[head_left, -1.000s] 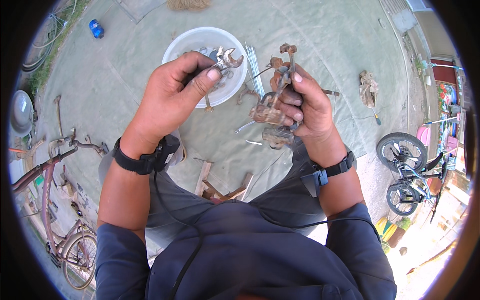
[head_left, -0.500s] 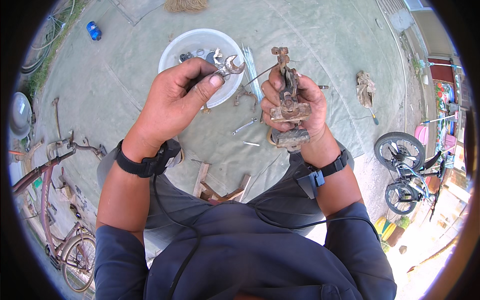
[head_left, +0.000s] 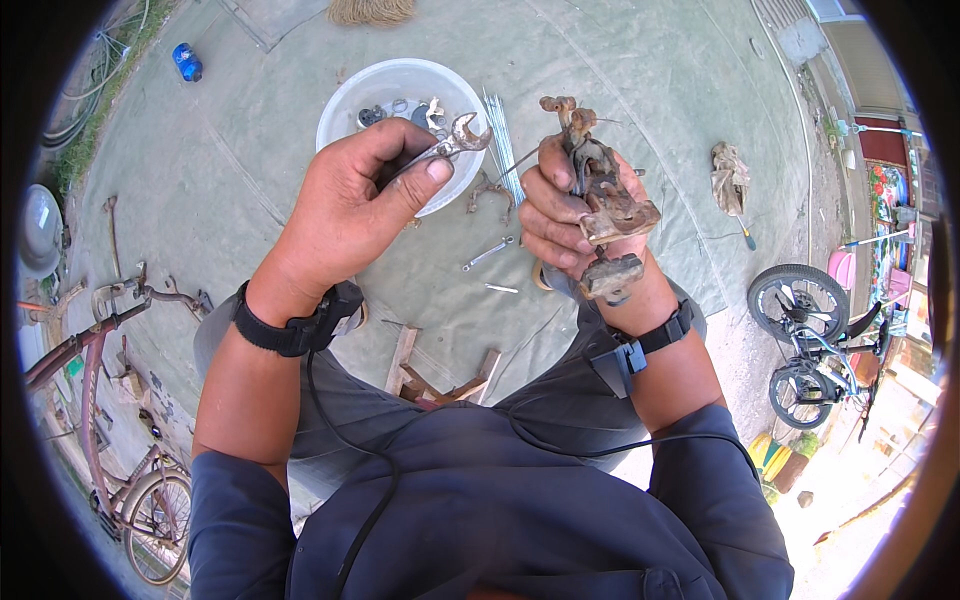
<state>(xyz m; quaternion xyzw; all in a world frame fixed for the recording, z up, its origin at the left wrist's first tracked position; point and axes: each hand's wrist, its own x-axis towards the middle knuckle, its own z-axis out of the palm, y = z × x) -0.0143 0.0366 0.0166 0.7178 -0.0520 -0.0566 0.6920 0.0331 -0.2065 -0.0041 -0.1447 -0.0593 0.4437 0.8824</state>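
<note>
My left hand grips a silver open-end wrench, its jaw sticking out past my thumb over a translucent white basin that holds small metal parts. My right hand is closed on a rusty, dirty metal assembly with blocky pieces at its lower end and a thin rod or cable beside it. On the green mat between and below my hands lie a combination wrench, a small light strip and another metal part, partly under the basin's right side.
A bundle of thin rods lies right of the basin. Also around me are a blue container, straw bristles, a rag, an old bicycle, another bicycle and wooden pieces between my legs.
My right hand has turned the rusty assembly, first more upright, then tilted with its blocky end shifted right. My left hand with the wrench has moved slightly downward and stays in much the same pose.
</note>
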